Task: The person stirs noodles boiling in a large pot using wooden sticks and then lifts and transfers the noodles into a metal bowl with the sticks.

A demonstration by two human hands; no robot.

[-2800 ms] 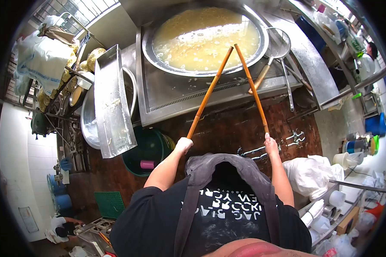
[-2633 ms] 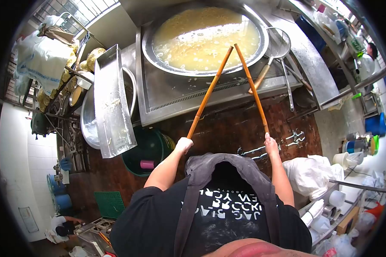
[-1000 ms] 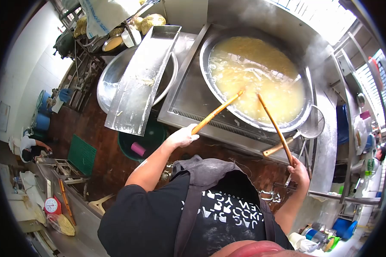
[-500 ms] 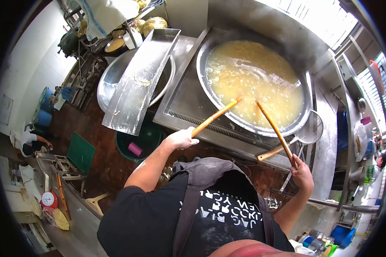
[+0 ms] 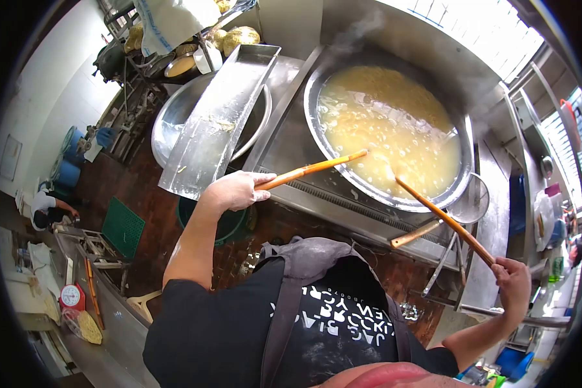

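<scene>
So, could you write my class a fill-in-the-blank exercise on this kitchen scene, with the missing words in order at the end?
1. Between them, the left hand and right hand hold ____ wooden sticks over the vat.
2. Of the two hands, the one nearer the strainer is the ____ one.
3. The perforated mat is coloured ____.
4. The casing of the dial scale is coloured ____.

Missing words: two; right; green; red.

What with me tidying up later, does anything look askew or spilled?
The metal trough lies slantwise across the large bowl, overhanging its rim, with pale scraps inside. Shiny floor patches may be wet.
</scene>
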